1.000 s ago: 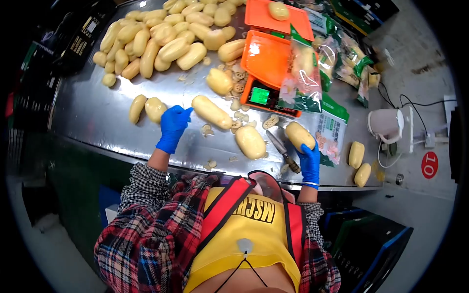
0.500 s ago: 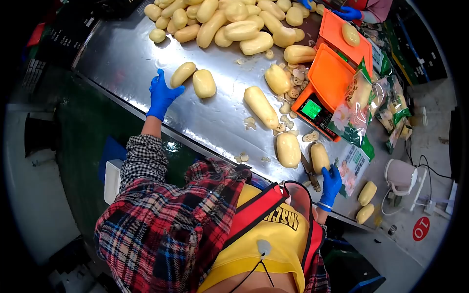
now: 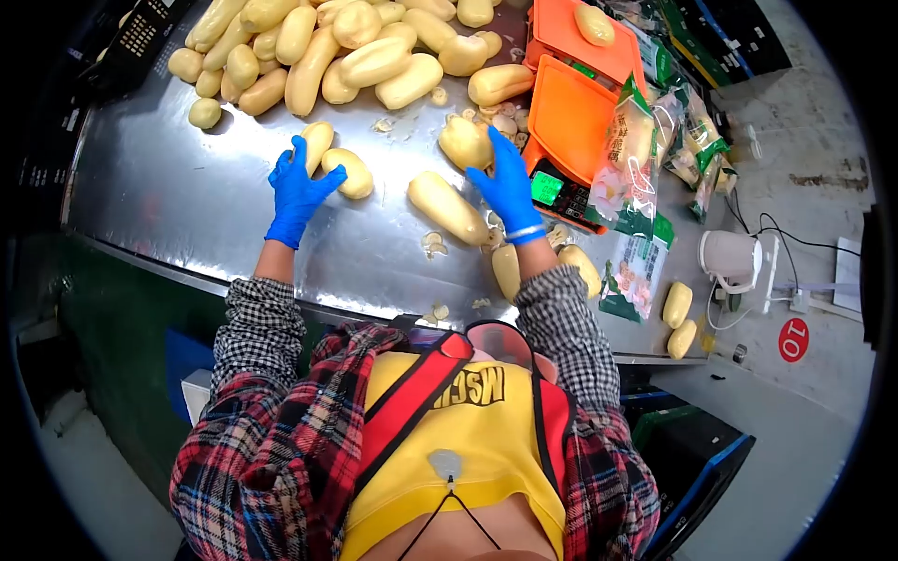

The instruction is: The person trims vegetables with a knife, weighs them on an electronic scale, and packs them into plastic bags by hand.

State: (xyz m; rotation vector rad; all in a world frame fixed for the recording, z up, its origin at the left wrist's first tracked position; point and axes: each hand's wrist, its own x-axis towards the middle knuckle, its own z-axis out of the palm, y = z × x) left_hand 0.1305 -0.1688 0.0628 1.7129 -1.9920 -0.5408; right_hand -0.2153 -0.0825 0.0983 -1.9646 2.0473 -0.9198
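Note:
My left hand [image 3: 299,194], in a blue glove, has its fingers spread just below two peeled lotus root pieces, an upper one [image 3: 318,145] and a lower one [image 3: 350,173]. It holds nothing. My right hand [image 3: 505,182], also blue-gloved, is open at the lower right of a thick root piece [image 3: 465,142]; whether it touches that piece is unclear. Between the hands lies a long root piece [image 3: 448,208]. Two more pieces, one [image 3: 506,271] and another [image 3: 581,268], are partly behind my right forearm. The knife is not visible.
A large pile of roots [image 3: 374,61] covers the back of the metal table [image 3: 168,206]. Orange scales [image 3: 571,117], filled bags [image 3: 629,154] and a printed packet [image 3: 638,271] stand right. Thin slices [image 3: 433,245] lie about. A pink mug [image 3: 730,259] is farther right.
My right hand has left the root piece near the knife and moved up and left, beside the thick piece. My left hand stays spread near the two pieces. The view has shifted.

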